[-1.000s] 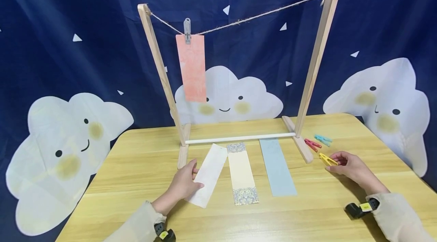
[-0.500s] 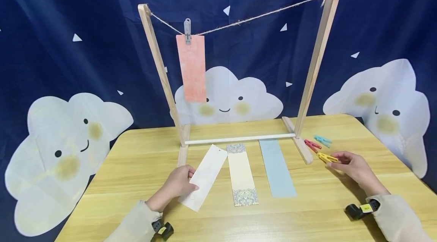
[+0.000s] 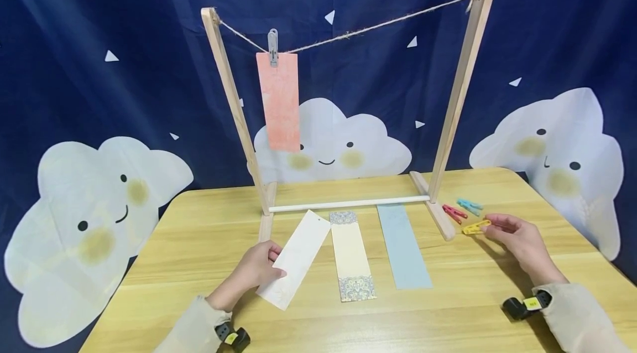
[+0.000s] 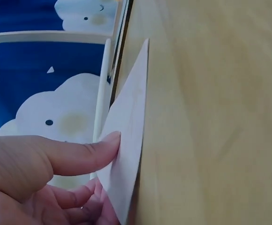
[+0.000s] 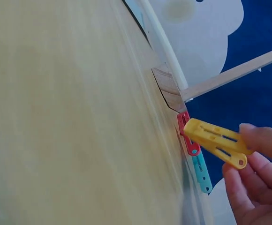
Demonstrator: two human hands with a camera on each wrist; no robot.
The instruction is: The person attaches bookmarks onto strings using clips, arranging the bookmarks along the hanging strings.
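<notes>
My left hand (image 3: 255, 271) pinches the left edge of a white paper strip (image 3: 298, 256), thumb on top and fingers beneath, as the left wrist view also shows. The strip has a small hole near its far end and lies slanted. On the right, my right hand (image 3: 520, 245) holds a yellow clothespin (image 5: 215, 140) by its handle end, between thumb and fingers. A red clothespin (image 3: 454, 213) and a light blue clothespin (image 3: 470, 207) lie on the table just beyond it. From a sagging twine (image 3: 373, 27) hangs a pink paper strip (image 3: 281, 104), held by a grey clothespin (image 3: 273, 48).
A wooden frame (image 3: 459, 93) with a white crossbar (image 3: 348, 204) stands at the back of the table (image 3: 199, 264). In front of it lie a cream strip with patterned ends (image 3: 352, 253) and a pale blue strip (image 3: 405, 248). A dark blue cloud-printed curtain (image 3: 149, 37) hangs behind.
My left hand has drawn the white strip slightly toward me and left, its near end now higher off the fingers. My right hand has lifted and turned the yellow clothespin.
</notes>
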